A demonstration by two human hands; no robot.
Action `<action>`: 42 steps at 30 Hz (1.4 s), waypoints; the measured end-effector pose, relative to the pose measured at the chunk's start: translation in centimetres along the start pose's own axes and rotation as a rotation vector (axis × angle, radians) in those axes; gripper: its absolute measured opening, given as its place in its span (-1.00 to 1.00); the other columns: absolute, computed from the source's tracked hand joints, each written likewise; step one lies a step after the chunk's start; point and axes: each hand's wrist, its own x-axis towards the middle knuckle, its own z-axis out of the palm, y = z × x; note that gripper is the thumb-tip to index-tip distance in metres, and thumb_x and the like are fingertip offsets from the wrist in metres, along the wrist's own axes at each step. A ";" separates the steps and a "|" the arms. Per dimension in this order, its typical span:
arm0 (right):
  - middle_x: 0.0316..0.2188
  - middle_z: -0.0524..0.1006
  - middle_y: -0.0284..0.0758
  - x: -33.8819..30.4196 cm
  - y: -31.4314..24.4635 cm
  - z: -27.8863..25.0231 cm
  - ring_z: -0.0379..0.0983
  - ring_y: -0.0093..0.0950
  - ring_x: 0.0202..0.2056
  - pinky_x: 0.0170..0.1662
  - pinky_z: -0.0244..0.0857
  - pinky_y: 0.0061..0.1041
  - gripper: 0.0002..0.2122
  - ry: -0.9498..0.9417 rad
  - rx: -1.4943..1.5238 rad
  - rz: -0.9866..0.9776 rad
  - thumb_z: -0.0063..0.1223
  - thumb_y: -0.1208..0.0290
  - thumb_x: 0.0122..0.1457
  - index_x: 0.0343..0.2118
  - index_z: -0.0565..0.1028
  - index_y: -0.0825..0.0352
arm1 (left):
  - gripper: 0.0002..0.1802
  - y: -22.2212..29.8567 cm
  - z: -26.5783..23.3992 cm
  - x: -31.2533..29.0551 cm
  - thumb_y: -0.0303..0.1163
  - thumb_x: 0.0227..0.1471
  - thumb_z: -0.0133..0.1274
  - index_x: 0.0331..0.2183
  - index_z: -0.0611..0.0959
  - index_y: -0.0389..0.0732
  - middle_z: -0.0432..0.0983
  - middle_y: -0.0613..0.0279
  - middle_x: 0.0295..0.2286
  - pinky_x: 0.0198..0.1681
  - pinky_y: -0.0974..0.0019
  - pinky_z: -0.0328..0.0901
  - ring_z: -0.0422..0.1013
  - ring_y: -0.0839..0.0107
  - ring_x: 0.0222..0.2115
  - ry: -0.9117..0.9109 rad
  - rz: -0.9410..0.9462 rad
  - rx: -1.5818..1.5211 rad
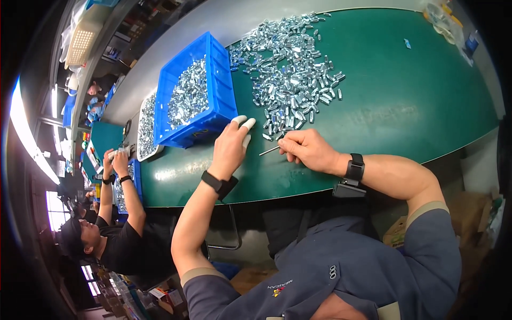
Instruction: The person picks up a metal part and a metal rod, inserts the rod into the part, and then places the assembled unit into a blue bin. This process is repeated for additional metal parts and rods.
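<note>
A thin metal pin lay nearly level just above the green worktop, its long axis running left to right with the free tip pointing toward the left hand and tilted slightly downward; the right hand pinched its right end between closed fingertips; the left hand, wearing white finger cots on its raised fingertips, hovered just beside the pin's tip, loosely open and holding nothing visible; beyond both hands spread a heap of small silvery metal parts on the worktop; to its left stood a blue bin filled with the same parts, and past that a white tray of them; farther left another person worked at the worktop.
</note>
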 end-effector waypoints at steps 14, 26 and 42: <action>-0.58 0.51 -0.45 -0.3 -0.4 -0.5 0.38 -0.70 -0.53 -0.47 0.28 -0.64 -0.69 0.036 -0.041 0.017 -0.02 0.25 0.40 -0.35 0.58 0.41 | -0.79 4.7 2.6 -4.6 -0.50 0.25 0.09 -0.08 0.60 -0.27 0.62 0.11 -0.18 -0.25 0.43 0.45 0.57 0.41 -0.27 0.209 -0.802 -1.405; -0.57 0.51 -0.44 -0.2 -0.3 -0.7 0.36 -0.71 -0.53 -0.45 0.25 -0.66 -0.70 0.063 -0.087 0.010 -0.05 0.27 0.41 -0.34 0.56 0.41 | -0.73 6.2 3.7 -6.0 -0.50 0.23 0.10 -0.03 0.52 -0.26 0.61 0.01 -0.14 -0.23 0.42 0.47 0.59 0.30 -0.23 0.335 -0.786 -1.640; -0.55 0.53 -0.42 -0.3 -0.6 0.2 0.39 -0.71 -0.52 -0.45 0.27 -0.68 -0.69 0.083 -0.141 0.019 -0.06 0.28 0.41 -0.34 0.57 0.42 | -0.76 7.5 3.6 -6.1 -0.55 0.22 0.11 -0.07 0.52 -0.28 0.62 0.07 -0.19 -0.23 0.41 0.45 0.60 0.29 -0.24 0.341 -0.692 -1.479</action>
